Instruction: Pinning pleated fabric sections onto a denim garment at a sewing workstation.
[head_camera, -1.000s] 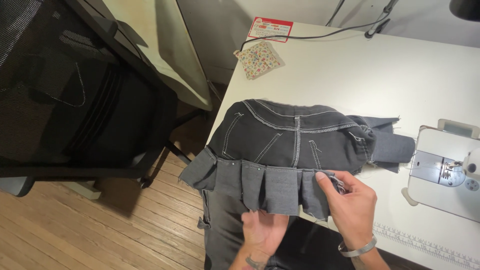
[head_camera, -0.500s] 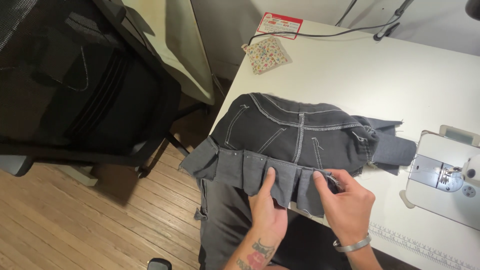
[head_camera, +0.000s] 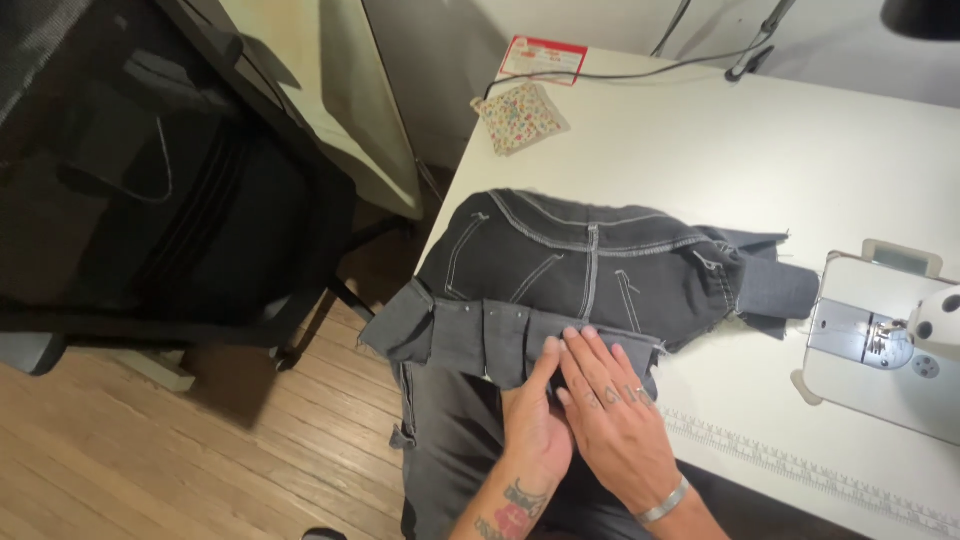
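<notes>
Grey denim garment (head_camera: 590, 270) lay at the white table's (head_camera: 700, 150) near edge, its pinned waistband strip (head_camera: 470, 335) pressed flat under both hands. Left hand (head_camera: 535, 420) and right hand (head_camera: 610, 410) were open, fingers spread, gripping nothing, likely smoothing the fold. Sewing machine (head_camera: 880, 350) just right. No containers; floral pincushion (head_camera: 518, 117) far back.
</notes>
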